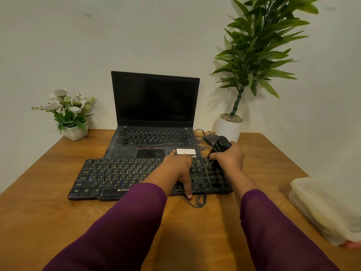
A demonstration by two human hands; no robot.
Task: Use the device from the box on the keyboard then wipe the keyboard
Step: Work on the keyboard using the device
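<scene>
A dusty black keyboard [109,177] lies across the wooden table in front of an open laptop. My right hand [229,158] grips a small black handheld device [219,146], whose lower end points down at the keyboard's right end. My left hand [178,167] rests flat on the keyboard's right-middle keys, its thumb reaching over the front edge. A translucent plastic box [328,208] with its lid on sits at the table's right edge.
The open black laptop [155,114] stands behind the keyboard, with cables and a dark mouse [210,138] to its right. A white flower pot [75,132] sits at the back left, a tall potted plant [229,128] at the back right. The keyboard's cable loops off its front edge.
</scene>
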